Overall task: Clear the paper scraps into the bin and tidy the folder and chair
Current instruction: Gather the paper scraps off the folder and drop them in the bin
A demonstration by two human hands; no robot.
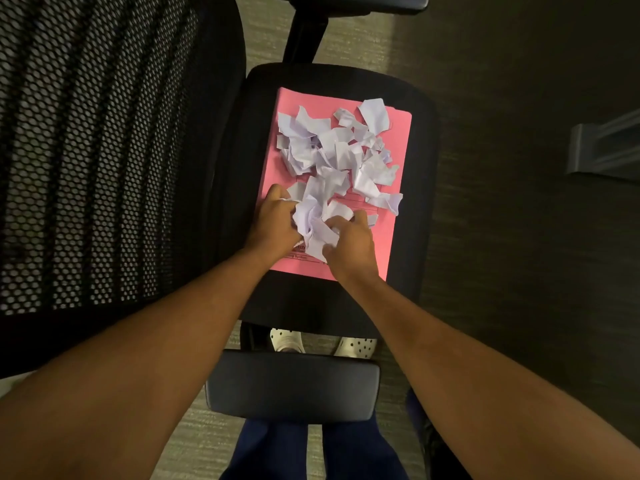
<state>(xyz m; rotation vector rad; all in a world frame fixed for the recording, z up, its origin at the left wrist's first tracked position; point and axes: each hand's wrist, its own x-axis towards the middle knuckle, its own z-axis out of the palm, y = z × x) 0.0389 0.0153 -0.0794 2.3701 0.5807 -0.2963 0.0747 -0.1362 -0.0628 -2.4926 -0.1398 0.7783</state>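
A pink folder (388,233) lies flat on the black seat (420,188) of an office chair. Several white torn paper scraps (341,143) are heaped across the folder's upper half. At the folder's near end, my left hand (273,223) and my right hand (349,244) press in from either side on a crumpled bunch of scraps (317,220). Both hands have their fingers curled around that bunch. No bin is in view.
The chair's mesh backrest (97,150) fills the left side. One padded armrest (294,386) sits just below my forearms, another (363,0) at the top edge. Carpeted floor lies to the right, with a grey object (602,147) at the far right. My white shoes (287,341) show under the seat.
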